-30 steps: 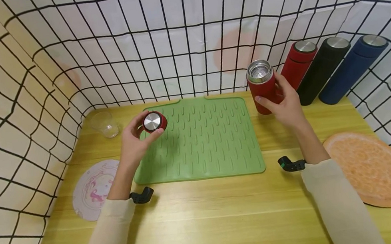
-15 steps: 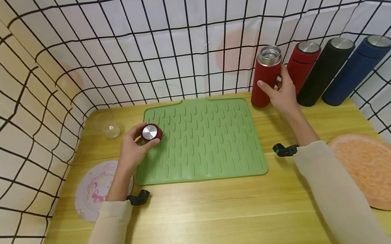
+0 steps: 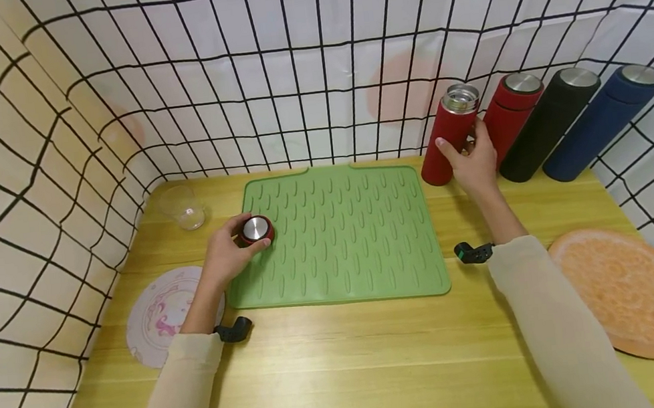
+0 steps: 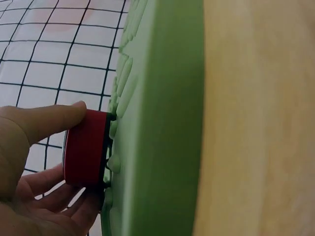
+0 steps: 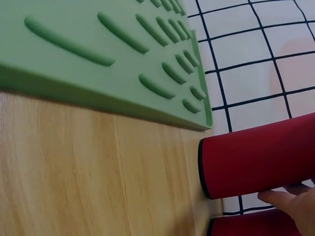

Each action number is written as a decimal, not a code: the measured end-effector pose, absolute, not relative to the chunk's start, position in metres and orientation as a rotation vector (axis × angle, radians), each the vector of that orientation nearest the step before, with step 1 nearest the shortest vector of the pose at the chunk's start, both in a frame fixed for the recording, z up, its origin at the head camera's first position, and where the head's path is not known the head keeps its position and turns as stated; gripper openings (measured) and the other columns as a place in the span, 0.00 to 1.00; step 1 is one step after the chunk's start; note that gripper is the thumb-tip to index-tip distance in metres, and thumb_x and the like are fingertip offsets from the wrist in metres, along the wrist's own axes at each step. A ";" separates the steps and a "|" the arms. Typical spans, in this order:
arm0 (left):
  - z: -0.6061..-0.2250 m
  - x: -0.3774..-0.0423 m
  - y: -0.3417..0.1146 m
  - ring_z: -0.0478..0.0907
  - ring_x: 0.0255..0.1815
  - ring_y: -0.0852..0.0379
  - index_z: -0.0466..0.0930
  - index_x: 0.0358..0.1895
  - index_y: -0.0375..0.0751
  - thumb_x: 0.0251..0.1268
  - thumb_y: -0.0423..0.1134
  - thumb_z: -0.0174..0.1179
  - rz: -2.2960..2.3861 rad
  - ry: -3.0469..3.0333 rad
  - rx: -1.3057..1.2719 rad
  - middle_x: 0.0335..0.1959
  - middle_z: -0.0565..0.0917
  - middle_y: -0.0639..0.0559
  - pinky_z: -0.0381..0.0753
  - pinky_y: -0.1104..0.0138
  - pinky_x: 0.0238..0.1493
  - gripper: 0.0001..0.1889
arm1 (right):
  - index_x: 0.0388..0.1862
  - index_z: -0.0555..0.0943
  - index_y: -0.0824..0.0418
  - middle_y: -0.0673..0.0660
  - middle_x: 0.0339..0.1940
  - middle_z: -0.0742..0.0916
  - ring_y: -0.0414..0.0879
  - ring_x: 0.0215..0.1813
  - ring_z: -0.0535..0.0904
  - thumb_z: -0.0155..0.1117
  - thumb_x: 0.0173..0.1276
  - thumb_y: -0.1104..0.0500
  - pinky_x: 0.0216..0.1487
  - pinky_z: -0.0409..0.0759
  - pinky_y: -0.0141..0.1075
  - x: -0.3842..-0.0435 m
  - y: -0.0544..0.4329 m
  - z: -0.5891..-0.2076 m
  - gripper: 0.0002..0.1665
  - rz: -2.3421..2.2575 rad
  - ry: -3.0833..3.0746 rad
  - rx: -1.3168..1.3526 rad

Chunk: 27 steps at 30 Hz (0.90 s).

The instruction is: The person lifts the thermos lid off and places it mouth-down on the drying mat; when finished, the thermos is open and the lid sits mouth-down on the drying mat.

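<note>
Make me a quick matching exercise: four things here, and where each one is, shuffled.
1. Red lid
2. Open red bottle
3. Black bottle
4. Clear cup

A. Between the capped red bottle and the blue bottle
B. Left of the green mat
C. Pinched by the left hand
D. Gripped by the right hand

Pairs: 1-C, 2-D, 3-A, 4-B.
</note>
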State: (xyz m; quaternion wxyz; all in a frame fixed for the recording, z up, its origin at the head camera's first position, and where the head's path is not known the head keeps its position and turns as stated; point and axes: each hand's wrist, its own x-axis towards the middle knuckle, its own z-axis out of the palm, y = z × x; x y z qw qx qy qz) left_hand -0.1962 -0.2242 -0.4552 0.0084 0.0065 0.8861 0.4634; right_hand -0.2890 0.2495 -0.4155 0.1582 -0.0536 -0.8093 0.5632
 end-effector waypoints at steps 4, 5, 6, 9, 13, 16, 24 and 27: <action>-0.455 -0.195 -0.224 0.79 0.64 0.40 0.69 0.74 0.37 0.62 0.40 0.74 1.400 2.806 0.026 0.65 0.79 0.36 0.81 0.49 0.63 0.38 | 0.81 0.59 0.43 0.52 0.79 0.72 0.54 0.76 0.71 0.68 0.72 0.43 0.78 0.69 0.46 -0.288 0.250 -0.415 0.44 1.591 -2.342 -0.172; -0.454 -0.194 -0.224 0.79 0.64 0.39 0.69 0.73 0.37 0.62 0.40 0.74 1.393 2.810 0.029 0.65 0.79 0.35 0.81 0.49 0.63 0.37 | 0.81 0.58 0.43 0.53 0.79 0.71 0.54 0.77 0.70 0.67 0.72 0.43 0.79 0.68 0.46 -0.287 0.250 -0.414 0.44 1.586 -2.354 -0.174; -0.453 -0.194 -0.224 0.79 0.64 0.39 0.70 0.73 0.37 0.62 0.40 0.74 1.383 2.816 0.035 0.65 0.79 0.35 0.81 0.49 0.63 0.37 | 0.81 0.58 0.43 0.53 0.80 0.71 0.54 0.77 0.70 0.67 0.72 0.42 0.79 0.68 0.47 -0.286 0.251 -0.413 0.45 1.573 -2.372 -0.180; -0.452 -0.193 -0.223 0.79 0.64 0.38 0.69 0.73 0.36 0.63 0.40 0.73 1.363 2.827 0.055 0.65 0.79 0.35 0.81 0.48 0.63 0.37 | 0.82 0.56 0.44 0.54 0.81 0.69 0.57 0.79 0.69 0.67 0.72 0.42 0.79 0.67 0.49 -0.283 0.251 -0.411 0.46 1.548 -2.410 -0.190; -0.451 -0.192 -0.223 0.78 0.66 0.37 0.67 0.75 0.37 0.64 0.43 0.72 1.355 2.822 0.067 0.67 0.77 0.35 0.80 0.47 0.65 0.39 | 0.83 0.55 0.45 0.57 0.81 0.69 0.59 0.77 0.70 0.67 0.72 0.44 0.78 0.68 0.50 -0.275 0.252 -0.408 0.47 1.486 -2.433 -0.191; -0.452 -0.192 -0.224 0.76 0.68 0.36 0.65 0.77 0.39 0.64 0.47 0.73 1.353 2.820 0.064 0.69 0.76 0.36 0.78 0.47 0.67 0.41 | 0.82 0.58 0.49 0.58 0.78 0.72 0.59 0.74 0.75 0.68 0.72 0.46 0.76 0.71 0.51 -0.267 0.254 -0.405 0.46 1.426 -2.421 -0.176; -0.449 -0.193 -0.223 0.74 0.71 0.36 0.63 0.78 0.41 0.60 0.56 0.74 1.401 2.818 0.077 0.73 0.72 0.37 0.76 0.47 0.71 0.47 | 0.78 0.64 0.50 0.55 0.73 0.77 0.53 0.69 0.79 0.67 0.72 0.43 0.68 0.80 0.45 -0.246 0.262 -0.398 0.41 1.355 -2.378 -0.197; -0.449 -0.192 -0.222 0.72 0.73 0.34 0.63 0.79 0.42 0.60 0.55 0.75 1.438 2.815 0.086 0.74 0.71 0.36 0.74 0.46 0.72 0.47 | 0.77 0.66 0.48 0.55 0.71 0.79 0.52 0.67 0.80 0.68 0.71 0.43 0.67 0.81 0.42 -0.240 0.267 -0.396 0.39 1.360 -2.356 -0.188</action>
